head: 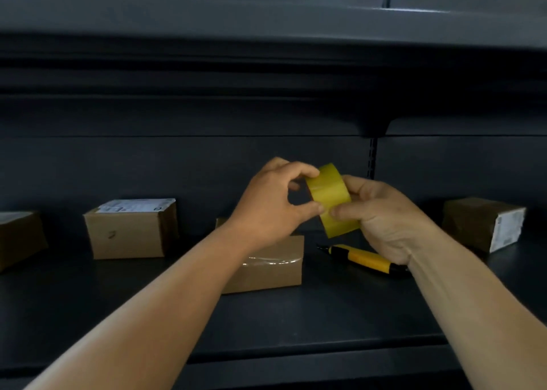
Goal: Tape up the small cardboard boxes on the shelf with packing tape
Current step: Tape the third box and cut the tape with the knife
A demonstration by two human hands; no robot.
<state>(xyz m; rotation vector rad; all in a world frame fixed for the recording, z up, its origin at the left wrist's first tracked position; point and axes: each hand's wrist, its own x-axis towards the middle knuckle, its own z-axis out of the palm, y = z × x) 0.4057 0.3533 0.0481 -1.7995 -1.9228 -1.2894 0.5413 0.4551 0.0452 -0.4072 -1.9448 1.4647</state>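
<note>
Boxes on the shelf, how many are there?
4: one box cut off at the far left, one left of centre, one behind the left arm, one at the right.

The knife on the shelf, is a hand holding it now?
No. The knife lies on the shelf, while the left hand and right hand both grip the tape roll.

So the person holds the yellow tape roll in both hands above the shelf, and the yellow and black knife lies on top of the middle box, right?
Not quite. The head view shows the yellow and black knife lying on the shelf, right of the middle box, not on it. The rest holds: left hand and right hand both hold the yellow tape roll.
</note>
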